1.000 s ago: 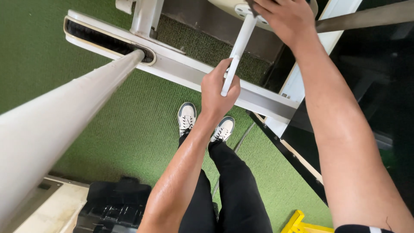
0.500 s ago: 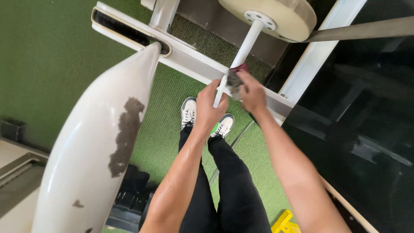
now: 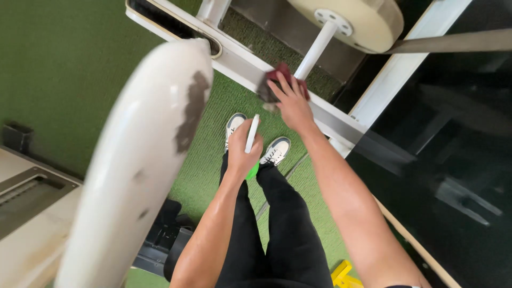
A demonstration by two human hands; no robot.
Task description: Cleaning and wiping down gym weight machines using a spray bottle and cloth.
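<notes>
1. The work in hand is wiping down the white rod (image 3: 316,52) that runs from the cream disc (image 3: 352,21) down to the person's left hand (image 3: 244,152).
2. The left hand's grip is clenched round the rod's lower end. A small green thing (image 3: 252,170) shows just under the fist, but what it is cannot be told.
3. The right hand (image 3: 290,102) lies palm-down on a dark red cloth (image 3: 281,79) with the fingers stretched out, so this grip is pressing rather than clenched. Whether the thumb hooks underneath cannot be seen.
4. The cloth sits about mid-rod, where the rod crosses the white frame beam (image 3: 234,60).
5. Progress, as a judgement: the cloth is only about halfway up. The stretch from cloth to disc is bare of the cloth and looks left to do, and how clean the lower stretch is cannot be read.
6. Compared with half a second ago, the cloth and right hand are higher up the rod. They were touching the left fist then and now sit apart from it.
7. Compared with a second ago, the right hand was up at the disc, and it is now lower, on the rod.
8. The left hand keeps its hold on the rod end throughout.
9. The big white padded roller (image 3: 144,160), with its dark worn patches, fills more of the left of the view than before.
10. The green turf floor (image 3: 64,69) and the white shoes (image 3: 276,151) are below.
</notes>
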